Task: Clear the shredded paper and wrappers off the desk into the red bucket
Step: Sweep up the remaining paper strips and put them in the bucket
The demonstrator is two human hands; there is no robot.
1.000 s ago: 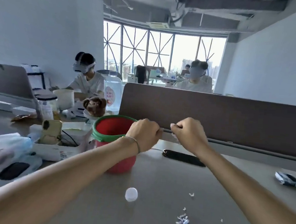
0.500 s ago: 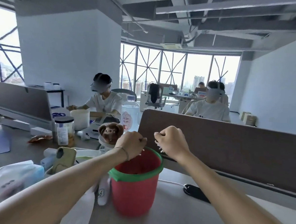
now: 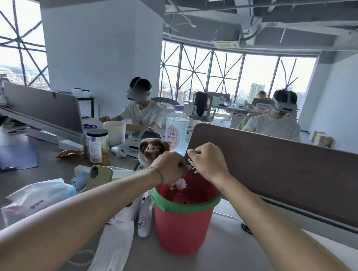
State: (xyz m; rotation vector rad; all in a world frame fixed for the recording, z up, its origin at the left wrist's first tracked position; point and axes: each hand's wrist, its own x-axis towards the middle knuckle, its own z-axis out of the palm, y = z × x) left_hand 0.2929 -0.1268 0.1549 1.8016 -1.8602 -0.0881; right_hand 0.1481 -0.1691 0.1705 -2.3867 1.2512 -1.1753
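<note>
A: Round red plastic bucket [image 3: 182, 226], green rim, lower centre on the grey desk [image 3: 228, 263]?
B: Yes. Left hand [image 3: 170, 169] and right hand [image 3: 209, 163], both curled, pinch thin white paper shreds [image 3: 190, 165] above it.

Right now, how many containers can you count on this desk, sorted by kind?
Red bucket: 1
White tub: 1
Clear jar with black lid: 1
Water bottle: 1
Total: 4
Both hands, left and right, hold shredded paper above the bucket.
</note>
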